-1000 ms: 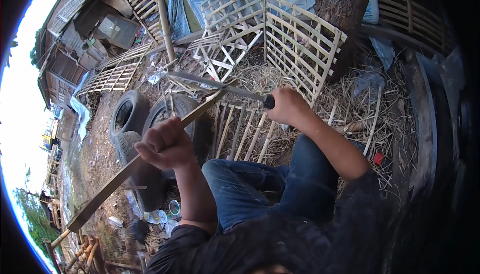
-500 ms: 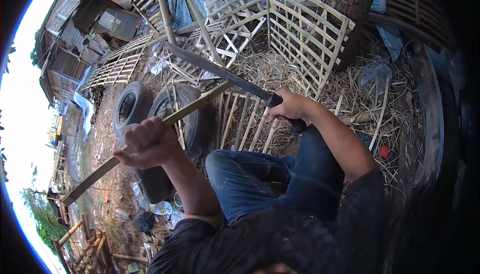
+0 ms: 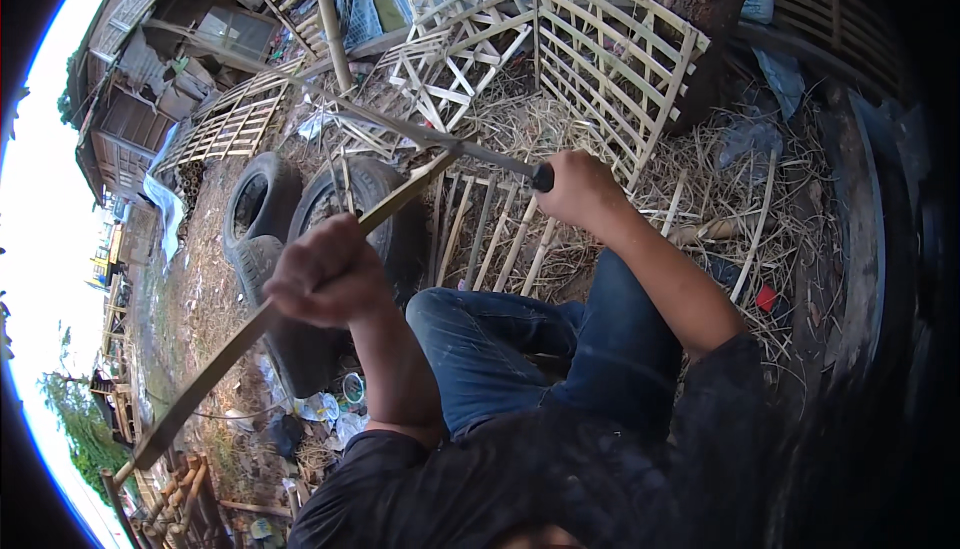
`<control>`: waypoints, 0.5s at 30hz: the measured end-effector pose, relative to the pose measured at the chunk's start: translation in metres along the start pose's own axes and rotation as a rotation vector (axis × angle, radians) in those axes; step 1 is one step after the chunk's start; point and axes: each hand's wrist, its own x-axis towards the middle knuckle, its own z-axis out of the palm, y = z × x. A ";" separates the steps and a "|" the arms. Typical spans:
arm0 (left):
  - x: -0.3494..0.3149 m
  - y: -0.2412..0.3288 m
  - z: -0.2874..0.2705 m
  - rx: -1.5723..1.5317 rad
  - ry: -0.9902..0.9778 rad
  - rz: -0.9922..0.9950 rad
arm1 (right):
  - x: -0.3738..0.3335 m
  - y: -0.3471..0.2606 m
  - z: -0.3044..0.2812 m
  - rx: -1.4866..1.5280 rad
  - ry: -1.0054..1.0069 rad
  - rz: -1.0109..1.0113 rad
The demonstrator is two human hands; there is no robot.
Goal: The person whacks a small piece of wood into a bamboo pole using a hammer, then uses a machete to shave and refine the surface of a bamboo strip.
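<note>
My left hand [image 3: 335,274] is closed round a long bamboo strip [image 3: 215,386] that slants from lower left up toward the middle. In my right hand [image 3: 580,192] is the black handle of a machete [image 3: 505,162], its blade pointing up and left. The blade meets the bamboo strip near the strip's upper end. A thin pale bamboo length [image 3: 235,54] runs off to the upper left from that spot, blurred. Whether it is still joined to the held strip I cannot tell.
Old tyres [image 3: 350,189] lie left of my knees. Several loose bamboo slats [image 3: 515,244] rest on the ground before me. Beyond stand a woven bamboo lattice panel [image 3: 610,44] and a tree trunk [image 3: 695,39]. Bamboo shavings [image 3: 755,204] cover the ground to the right.
The thin pale length has swung from near upright to the upper left. My left hand has moved right and slightly up, and the strip is steeper. The machete blade has turned in my right hand.
</note>
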 end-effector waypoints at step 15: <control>0.004 0.011 -0.009 -0.013 0.127 -0.057 | -0.007 0.000 0.015 0.285 -0.173 -0.030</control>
